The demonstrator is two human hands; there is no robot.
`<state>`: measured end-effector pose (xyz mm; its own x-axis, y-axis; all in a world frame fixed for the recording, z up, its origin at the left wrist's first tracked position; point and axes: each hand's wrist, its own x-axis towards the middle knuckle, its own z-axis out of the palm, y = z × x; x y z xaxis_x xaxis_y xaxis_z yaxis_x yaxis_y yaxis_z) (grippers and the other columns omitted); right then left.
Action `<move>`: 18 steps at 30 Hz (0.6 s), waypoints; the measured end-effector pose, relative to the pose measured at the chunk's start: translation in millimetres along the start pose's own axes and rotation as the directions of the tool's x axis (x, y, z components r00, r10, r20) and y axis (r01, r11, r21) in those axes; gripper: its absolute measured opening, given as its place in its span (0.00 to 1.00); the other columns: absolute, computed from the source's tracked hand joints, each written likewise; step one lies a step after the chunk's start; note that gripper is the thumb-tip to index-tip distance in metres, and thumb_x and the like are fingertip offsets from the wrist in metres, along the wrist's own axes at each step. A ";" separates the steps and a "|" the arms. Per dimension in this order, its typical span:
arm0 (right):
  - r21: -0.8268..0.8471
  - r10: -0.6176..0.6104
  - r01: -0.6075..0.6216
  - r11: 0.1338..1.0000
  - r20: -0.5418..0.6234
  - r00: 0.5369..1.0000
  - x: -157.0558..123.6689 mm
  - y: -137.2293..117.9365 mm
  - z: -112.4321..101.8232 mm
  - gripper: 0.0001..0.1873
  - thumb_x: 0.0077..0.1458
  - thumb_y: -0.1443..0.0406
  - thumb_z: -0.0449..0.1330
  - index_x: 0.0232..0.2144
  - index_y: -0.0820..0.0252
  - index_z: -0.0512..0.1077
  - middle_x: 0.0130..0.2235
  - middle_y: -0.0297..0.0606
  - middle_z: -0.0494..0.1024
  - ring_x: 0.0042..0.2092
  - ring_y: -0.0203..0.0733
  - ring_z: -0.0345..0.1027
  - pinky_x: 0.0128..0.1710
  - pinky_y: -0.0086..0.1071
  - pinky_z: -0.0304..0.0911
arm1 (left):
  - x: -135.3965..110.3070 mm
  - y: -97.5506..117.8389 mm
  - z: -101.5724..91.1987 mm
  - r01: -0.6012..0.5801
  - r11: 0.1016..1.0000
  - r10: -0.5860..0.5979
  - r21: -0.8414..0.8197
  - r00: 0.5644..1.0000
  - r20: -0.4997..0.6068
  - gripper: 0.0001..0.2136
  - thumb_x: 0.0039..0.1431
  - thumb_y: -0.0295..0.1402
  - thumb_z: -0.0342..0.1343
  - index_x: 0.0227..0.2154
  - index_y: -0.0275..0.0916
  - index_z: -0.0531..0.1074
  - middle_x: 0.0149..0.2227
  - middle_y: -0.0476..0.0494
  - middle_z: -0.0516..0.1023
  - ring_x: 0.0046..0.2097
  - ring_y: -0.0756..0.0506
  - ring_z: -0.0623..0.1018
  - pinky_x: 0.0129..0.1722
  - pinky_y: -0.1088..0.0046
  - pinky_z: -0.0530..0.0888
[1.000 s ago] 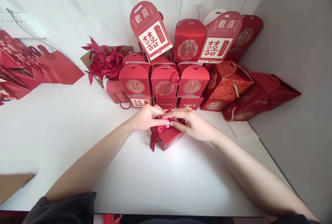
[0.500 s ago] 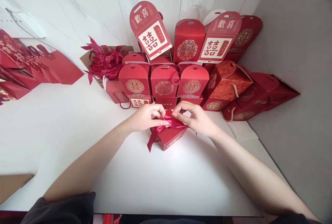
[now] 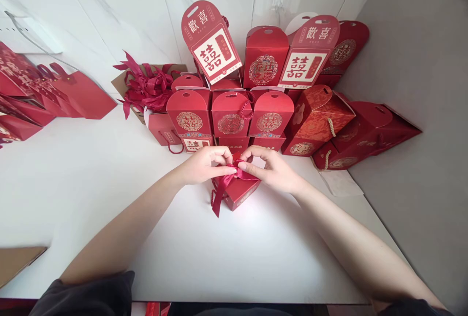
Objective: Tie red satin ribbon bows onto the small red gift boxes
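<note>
A small red gift box sits on the white table in front of me, with a dark pink satin ribbon across its top. My left hand pinches the ribbon from the left, thumb and fingers near the middle of the box top. From the right, my right hand pinches the same ribbon, its fingertips close to the left ones. One ribbon tail hangs over the left front of the box. The fingers partly hide the ribbon's loops and the box's far side.
Stacked red gift boxes stand right behind my hands against the tiled wall. A bundle of ribbons lies in a cardboard box at back left. Red bags are at far left; a brown cardboard piece lies near left. A grey panel borders the right.
Both hands have shifted slightly left and closer together on the ribbon. Its left tail has swung a little to the right and hangs lower over the box.
</note>
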<state>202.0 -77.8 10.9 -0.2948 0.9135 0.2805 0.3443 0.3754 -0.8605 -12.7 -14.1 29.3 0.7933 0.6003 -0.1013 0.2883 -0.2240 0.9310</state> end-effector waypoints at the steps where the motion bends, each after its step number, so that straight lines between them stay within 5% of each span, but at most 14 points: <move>1: -0.005 -0.007 0.007 1.000 0.009 1.000 0.0 0.2 0.6 0.08 0.58 0.59 0.62 0.34 0.57 0.73 0.36 0.35 0.77 0.38 0.39 0.69 0.41 0.33 0.63 | -0.2 0.5 0.0 0.000 1.000 0.000 0.006 1.000 0.002 0.10 0.58 0.37 0.60 0.32 0.36 0.67 0.31 0.47 0.79 0.32 0.50 0.78 0.35 0.72 0.71; 12: 0.051 -0.147 0.150 0.987 -0.054 0.988 -1.2 13.7 13.7 0.05 0.58 0.62 0.63 0.31 0.58 0.75 0.32 0.35 0.78 0.34 0.38 0.67 0.40 0.34 0.63 | 0.7 4.2 -2.6 -0.024 0.999 0.028 -0.048 0.995 0.093 0.08 0.62 0.36 0.55 0.32 0.36 0.66 0.38 0.42 0.81 0.42 0.46 0.79 0.42 0.70 0.72; 18: 0.195 -0.070 0.075 0.978 -0.030 0.997 -2.3 15.1 16.7 0.09 0.58 0.59 0.63 0.34 0.59 0.74 0.35 0.38 0.79 0.38 0.40 0.72 0.41 0.35 0.66 | -1.1 3.9 -3.7 -0.024 1.000 0.026 -0.014 0.996 0.090 0.08 0.62 0.36 0.55 0.33 0.36 0.67 0.38 0.42 0.81 0.43 0.45 0.80 0.44 0.68 0.72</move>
<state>192.9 -76.9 -9.8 -0.2912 0.8892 0.3528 0.1405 0.4045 -0.9037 -14.3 -12.7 34.3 0.8457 0.5225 -0.1088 0.2612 -0.2274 0.9381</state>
